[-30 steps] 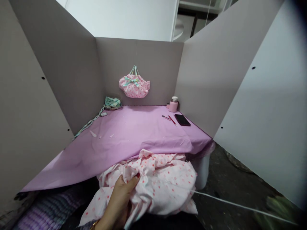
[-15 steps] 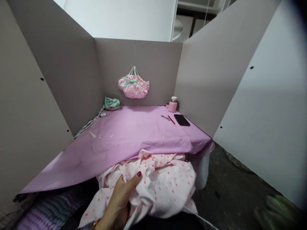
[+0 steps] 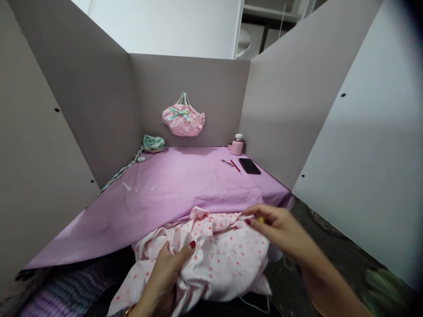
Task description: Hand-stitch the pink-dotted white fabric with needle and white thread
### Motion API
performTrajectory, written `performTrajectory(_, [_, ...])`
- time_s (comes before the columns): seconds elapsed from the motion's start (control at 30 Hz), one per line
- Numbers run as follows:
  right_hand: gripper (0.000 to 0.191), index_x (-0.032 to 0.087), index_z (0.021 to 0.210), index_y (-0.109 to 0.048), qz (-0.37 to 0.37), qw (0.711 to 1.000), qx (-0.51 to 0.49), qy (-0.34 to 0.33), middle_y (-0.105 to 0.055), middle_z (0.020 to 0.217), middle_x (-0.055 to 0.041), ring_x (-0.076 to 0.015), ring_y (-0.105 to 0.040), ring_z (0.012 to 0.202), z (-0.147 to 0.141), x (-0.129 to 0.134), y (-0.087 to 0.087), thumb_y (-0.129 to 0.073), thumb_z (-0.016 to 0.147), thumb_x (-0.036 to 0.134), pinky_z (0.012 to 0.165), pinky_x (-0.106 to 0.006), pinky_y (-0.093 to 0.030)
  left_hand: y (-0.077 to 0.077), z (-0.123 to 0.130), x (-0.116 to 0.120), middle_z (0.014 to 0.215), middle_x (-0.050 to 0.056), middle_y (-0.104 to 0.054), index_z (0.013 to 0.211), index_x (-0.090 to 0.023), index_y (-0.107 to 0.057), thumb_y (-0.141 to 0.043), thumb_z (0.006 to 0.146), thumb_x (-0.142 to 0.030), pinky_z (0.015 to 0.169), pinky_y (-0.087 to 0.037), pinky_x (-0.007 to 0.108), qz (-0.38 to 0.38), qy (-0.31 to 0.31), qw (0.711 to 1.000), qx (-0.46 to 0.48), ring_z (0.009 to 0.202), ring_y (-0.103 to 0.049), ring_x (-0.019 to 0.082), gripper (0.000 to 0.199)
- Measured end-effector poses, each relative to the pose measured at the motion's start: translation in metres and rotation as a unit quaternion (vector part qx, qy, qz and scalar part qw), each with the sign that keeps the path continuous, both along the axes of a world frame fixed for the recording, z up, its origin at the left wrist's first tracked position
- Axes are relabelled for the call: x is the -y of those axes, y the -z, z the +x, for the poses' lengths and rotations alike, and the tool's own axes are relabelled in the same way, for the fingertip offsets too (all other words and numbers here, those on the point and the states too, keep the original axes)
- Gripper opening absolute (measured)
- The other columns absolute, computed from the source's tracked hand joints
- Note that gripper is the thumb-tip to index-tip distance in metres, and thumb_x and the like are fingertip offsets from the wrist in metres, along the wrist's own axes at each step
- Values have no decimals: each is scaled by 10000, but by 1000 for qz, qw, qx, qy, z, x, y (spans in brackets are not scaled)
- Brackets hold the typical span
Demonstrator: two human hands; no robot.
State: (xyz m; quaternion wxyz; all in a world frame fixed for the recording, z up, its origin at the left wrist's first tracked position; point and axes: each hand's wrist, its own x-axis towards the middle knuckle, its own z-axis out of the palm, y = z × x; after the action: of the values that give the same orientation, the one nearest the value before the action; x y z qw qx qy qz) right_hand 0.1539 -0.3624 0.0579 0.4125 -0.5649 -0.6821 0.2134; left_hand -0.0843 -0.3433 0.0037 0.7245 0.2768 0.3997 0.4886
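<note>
Bunched pink polka-dot fabric (image 3: 231,257) lies gathered over my lap at the table's front edge. My left hand (image 3: 170,266) is closed on its left part, thumb on top and the other fingers hidden under the folds. Over the fabric's upper right edge is my right hand (image 3: 269,222), its fingertips drawn together in a pinch. Whatever it pinches is too small to make out; a yellow spot shows between the fingers. A loose white thread (image 3: 253,304) curls below the fabric's lower right edge.
Grey panels enclose the purple-covered table (image 3: 185,180). A pink jar (image 3: 237,145), phone (image 3: 250,166), red pencil (image 3: 236,167) and small snips (image 3: 227,163) are at right. Green patterned strips (image 3: 153,143) lie back left. A pink dotted bag (image 3: 183,119) hangs on the back panel.
My right hand has come into view from the right and is now over the fabric's upper right edge. The thread, stretched out to the right before, now hangs slack. My left hand keeps its hold.
</note>
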Motion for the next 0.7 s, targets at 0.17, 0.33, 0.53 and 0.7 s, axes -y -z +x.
performTrajectory(0.17, [179,166,909,-653,-82,992,-7,-99,-433,524,54,-79,-333,470,-32,-35,37,-575,754,209,445,-200,-244,1,-4,1,890,142,-705,1112,-144,-548,-779,599,-281,682,-556,368,4,4,1000,-8,776,-678,283,578])
performTrajectory(0.33, [126,140,730,-641,-63,995,-47,58,-478,563,28,-103,-396,531,11,-46,55,-561,725,237,499,-219,-282,1,-7,0,858,122,-713,1043,-143,-571,-786,583,-263,654,-559,327,-7,22,999,-38,751,-681,269,521])
performTrajectory(0.53, [261,142,634,-580,-66,973,-91,204,-521,555,-1,-125,-427,523,73,-27,89,-544,698,392,491,-227,-301,2,-7,-3,749,68,-720,974,-145,-595,-814,513,-223,569,-564,312,-13,11,996,-83,695,-685,267,516])
performTrajectory(0.7, [316,134,636,-613,-110,962,-169,186,-555,540,-7,-110,-432,477,71,-16,109,-573,671,445,460,-217,-321,-3,-3,0,678,50,-713,885,-158,-616,-808,519,-244,501,-559,295,-12,11,995,-96,648,-685,268,422])
